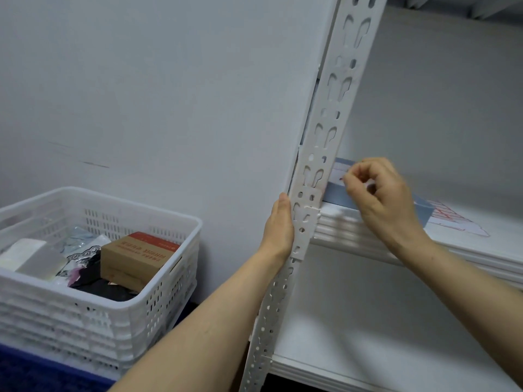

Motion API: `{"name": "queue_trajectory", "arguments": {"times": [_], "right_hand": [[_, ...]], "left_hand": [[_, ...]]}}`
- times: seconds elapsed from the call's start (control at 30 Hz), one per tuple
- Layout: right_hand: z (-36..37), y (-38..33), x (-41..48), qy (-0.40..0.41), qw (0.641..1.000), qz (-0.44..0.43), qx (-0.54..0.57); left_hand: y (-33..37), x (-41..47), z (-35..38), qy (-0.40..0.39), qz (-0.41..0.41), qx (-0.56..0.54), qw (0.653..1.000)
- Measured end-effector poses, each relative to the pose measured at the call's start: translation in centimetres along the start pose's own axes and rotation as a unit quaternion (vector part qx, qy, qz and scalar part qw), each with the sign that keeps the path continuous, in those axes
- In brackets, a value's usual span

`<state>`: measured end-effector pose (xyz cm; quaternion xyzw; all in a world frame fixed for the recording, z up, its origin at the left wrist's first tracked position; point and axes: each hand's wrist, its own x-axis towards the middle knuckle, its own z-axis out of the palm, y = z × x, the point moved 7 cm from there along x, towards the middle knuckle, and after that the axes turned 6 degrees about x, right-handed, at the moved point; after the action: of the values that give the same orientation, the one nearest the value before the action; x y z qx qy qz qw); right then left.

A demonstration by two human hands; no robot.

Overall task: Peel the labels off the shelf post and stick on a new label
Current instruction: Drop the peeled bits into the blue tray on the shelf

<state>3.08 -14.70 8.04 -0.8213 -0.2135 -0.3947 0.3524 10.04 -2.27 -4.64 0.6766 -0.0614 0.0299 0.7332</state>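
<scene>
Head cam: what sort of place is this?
Probably a stockroom or warehouse storage corner: a white slotted metal shelf post with plain shelves, and beside it a perforated plastic crate holding a cardboard box and bagged goods.

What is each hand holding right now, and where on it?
Left hand grips the shelf post by its left edge. Right hand pinches a small white scrap between fingertips, possibly peeled label; too small to tell.
</scene>
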Motion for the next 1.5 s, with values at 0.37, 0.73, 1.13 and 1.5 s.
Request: {"name": "queue_trajectory", "arguments": {"times": [0.37,0.73,1.13,1.5], "right_hand": [[-3.6,3.8,-1.0,0.030,0.826,0.383,0.412],[-6.8,4.6,-0.7,0.016,0.835,0.377,0.400],[-10.7,7.0,-0.1,0.088,0.901,0.296,0.304],[-11.5,6.2,2.3,0.053,0.994,0.088,0.046]], "left_hand": [[10.5,-5.9,3.9,0.101,0.309,0.075,0.943],[12.9,-4.9,9.5,0.056,0.264,0.071,0.960],[13.1,-3.2,12.8,0.019,0.163,0.070,0.984],[12.3,-1.2,13.9,-0.056,0.029,-0.006,0.998]]}}
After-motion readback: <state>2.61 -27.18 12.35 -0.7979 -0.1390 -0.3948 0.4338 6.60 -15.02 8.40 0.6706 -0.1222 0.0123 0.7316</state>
